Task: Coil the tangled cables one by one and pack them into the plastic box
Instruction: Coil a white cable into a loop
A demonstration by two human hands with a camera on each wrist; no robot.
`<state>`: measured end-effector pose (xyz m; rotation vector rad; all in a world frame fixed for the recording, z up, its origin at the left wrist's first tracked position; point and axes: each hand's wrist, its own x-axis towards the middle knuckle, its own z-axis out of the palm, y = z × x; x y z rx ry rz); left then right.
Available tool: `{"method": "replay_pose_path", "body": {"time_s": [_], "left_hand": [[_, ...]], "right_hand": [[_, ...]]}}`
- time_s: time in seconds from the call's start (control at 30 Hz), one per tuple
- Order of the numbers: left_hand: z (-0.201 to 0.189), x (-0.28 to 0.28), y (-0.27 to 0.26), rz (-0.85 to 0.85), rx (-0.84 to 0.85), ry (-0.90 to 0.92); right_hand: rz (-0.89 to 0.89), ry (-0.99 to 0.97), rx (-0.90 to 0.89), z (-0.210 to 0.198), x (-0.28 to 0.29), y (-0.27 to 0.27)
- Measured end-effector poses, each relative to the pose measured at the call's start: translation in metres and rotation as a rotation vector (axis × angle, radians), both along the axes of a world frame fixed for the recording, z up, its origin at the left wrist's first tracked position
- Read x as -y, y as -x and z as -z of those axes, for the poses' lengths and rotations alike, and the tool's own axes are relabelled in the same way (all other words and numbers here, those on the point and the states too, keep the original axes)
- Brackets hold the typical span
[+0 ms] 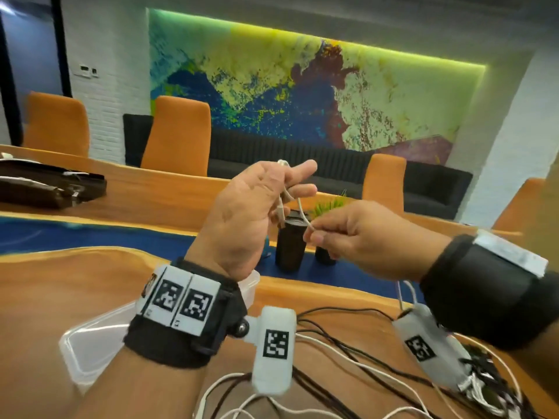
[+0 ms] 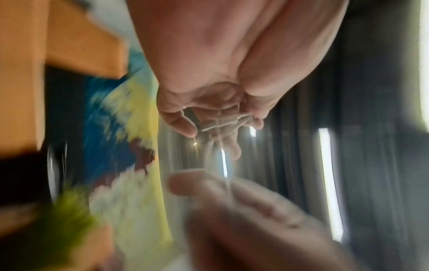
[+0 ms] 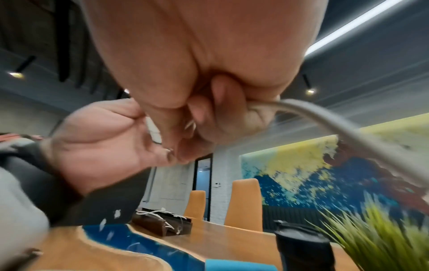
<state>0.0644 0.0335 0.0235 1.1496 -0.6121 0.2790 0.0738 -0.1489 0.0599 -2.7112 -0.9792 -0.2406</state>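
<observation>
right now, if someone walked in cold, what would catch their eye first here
Two raised hands mid-frame: the left hand holds loops of a white cable while the right hand pinches its free run. Behind them a big blue, yellow and maroon mural glows on the far wall. Near the table's front edge lie tangled black and white cables, right of a clear plastic box.

Orange chairs (image 1: 177,136), colourful mural (image 1: 302,86)

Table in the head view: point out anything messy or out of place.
Black and white cables sprawl tangled across the wooden table beside the plastic box. Only the white cable pinched between left hand and right hand is lifted.
</observation>
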Motion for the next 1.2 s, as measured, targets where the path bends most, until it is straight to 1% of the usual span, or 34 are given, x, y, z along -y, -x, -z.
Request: {"method": "replay_pose_path", "body": {"time_s": [0.03, 0.07, 0.13, 0.2, 0.27, 0.33, 0.37, 0.43, 0.47, 0.53, 0.57, 0.6, 0.63, 0.67, 0.7, 0.73, 0.77, 0.8, 0.83, 0.87, 0.93, 1.03, 1.13, 1.2], "left_hand": [[0.002, 0.003, -0.001, -0.142, 0.056, -0.122], [0.005, 0.006, -0.001, -0.234, 0.123, -0.235], [0.009, 0.012, -0.002, -0.315, 0.257, -0.42], [0.01, 0.013, 0.0, -0.357, 0.353, -0.554], [0.008, 0.013, 0.002, -0.36, 0.365, -0.602], [0.008, 0.013, 0.003, -0.312, 0.336, -0.59], [0.008, 0.013, 0.004, -0.254, 0.305, -0.559], [0.008, 0.013, 0.005, -0.064, 0.228, -0.448], [0.008, 0.013, 0.005, 0.049, 0.195, -0.369], [0.006, 0.014, 0.009, 0.284, 0.111, -0.148], [0.004, 0.015, 0.01, 0.365, 0.077, -0.029], [0.002, 0.015, 0.011, 0.403, 0.057, 0.069], [0.0, 0.015, 0.011, 0.393, 0.046, 0.124], [0.001, 0.014, 0.009, 0.306, 0.048, 0.107], [0.002, 0.013, 0.006, 0.144, 0.075, 0.011], [0.004, 0.011, 0.002, -0.049, 0.125, -0.136], [0.007, 0.01, 0.0, -0.201, 0.182, -0.289], [0.009, 0.009, -0.002, -0.296, 0.228, -0.422], [0.01, 0.008, -0.004, -0.35, 0.256, -0.519], [0.011, 0.007, -0.005, -0.372, 0.263, -0.572], [0.011, 0.005, -0.005, -0.347, 0.251, -0.602], [0.011, 0.004, -0.003, -0.277, 0.252, -0.568], [0.012, 0.006, -0.001, -0.08, 0.209, -0.486], [0.012, 0.006, 0.001, 0.096, 0.185, -0.374]], "right_hand": [[-0.006, 0.083, 0.021, -0.003, -0.002, 0.007], [-0.008, 0.15, 0.061, -0.008, -0.003, 0.013], [-0.027, 0.203, 0.183, -0.023, -0.002, 0.023], [-0.065, 0.129, 0.267, -0.039, 0.002, 0.029], [-0.076, 0.03, 0.298, -0.052, 0.007, 0.031], [-0.097, -0.023, 0.356, -0.06, 0.012, 0.031], [-0.117, -0.063, 0.39, -0.063, 0.014, 0.029], [-0.137, -0.176, 0.44, -0.064, 0.021, 0.018], [-0.127, -0.243, 0.43, -0.061, 0.025, 0.009], [-0.099, -0.388, 0.313, -0.049, 0.026, -0.004], [-0.087, -0.421, 0.246, -0.039, 0.026, -0.009], [-0.07, -0.413, 0.188, -0.027, 0.024, -0.011], [-0.042, -0.359, 0.137, -0.015, 0.022, -0.011], [-0.023, -0.281, 0.09, -0.002, 0.02, -0.008], [-0.026, -0.191, 0.065, 0.006, 0.018, -0.002], [-0.039, -0.104, 0.068, 0.009, 0.015, 0.005], [-0.052, -0.021, 0.097, 0.008, 0.012, 0.012], [-0.062, 0.045, 0.142, 0.005, 0.01, 0.017], [-0.064, 0.086, 0.2, -0.002, 0.007, 0.022], [-0.064, 0.091, 0.264, -0.01, 0.006, 0.025], [-0.078, 0.017, 0.387, -0.028, 0.008, 0.027], [-0.083, -0.109, 0.483, -0.047, 0.01, 0.027], [-0.092, -0.201, 0.516, -0.054, 0.013, 0.021], [-0.083, -0.304, 0.497, -0.053, 0.018, 0.012]]}}
